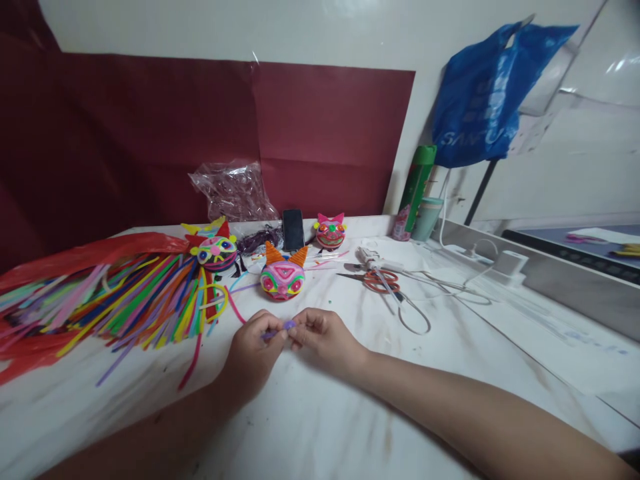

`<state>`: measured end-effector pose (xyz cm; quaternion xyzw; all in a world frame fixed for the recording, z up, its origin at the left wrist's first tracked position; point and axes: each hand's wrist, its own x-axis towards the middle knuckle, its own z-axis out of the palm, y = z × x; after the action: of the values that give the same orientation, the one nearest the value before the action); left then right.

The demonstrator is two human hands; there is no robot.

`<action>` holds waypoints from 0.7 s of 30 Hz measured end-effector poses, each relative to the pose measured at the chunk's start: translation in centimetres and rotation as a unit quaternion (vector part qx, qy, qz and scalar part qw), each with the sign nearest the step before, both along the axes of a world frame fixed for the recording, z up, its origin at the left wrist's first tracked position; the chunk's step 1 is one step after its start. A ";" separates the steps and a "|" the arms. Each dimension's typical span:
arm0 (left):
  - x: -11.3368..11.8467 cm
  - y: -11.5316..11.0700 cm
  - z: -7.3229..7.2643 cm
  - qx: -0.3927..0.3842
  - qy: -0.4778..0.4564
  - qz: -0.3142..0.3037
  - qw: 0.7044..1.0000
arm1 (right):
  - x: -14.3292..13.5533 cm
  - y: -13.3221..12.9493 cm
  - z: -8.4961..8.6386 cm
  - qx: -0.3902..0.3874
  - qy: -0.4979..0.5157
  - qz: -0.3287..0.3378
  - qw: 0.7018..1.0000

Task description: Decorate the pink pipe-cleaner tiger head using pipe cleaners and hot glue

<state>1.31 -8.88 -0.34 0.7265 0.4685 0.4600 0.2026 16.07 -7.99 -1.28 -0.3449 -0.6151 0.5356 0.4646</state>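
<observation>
A small purple pipe cleaner piece (289,325) is pinched between the fingertips of both hands, partly coiled at its right end. My left hand (254,347) is closed round its straighter part. My right hand (323,337) closes on the coiled part, fingertips almost touching the left ones. Just beyond the hands sits a pink animal head with orange ears (283,277). To its left lies another colourful head with red ears (217,250), beside a large spread of coloured pipe cleaners (145,293). A third head with pink ears (330,232) stands farther back.
Orange-handled scissors (381,281), a glue gun (369,257) and cables lie right of centre. Behind are a black phone (293,229) and clear plastic wrap (235,190). A green spray can (416,190), a cup (427,219) and a hanging blue bag (483,97) are at the back right.
</observation>
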 end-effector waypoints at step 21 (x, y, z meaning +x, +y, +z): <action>-0.6 0.7 -0.8 0.016 0.157 -0.035 0.987 | 2.0 0.9 0.4 0.212 -0.294 -0.007 0.932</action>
<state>0.70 -8.15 -1.16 0.8091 0.4612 0.3398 0.1311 18.02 -7.05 -0.84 -0.3845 -0.8210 0.2640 0.3294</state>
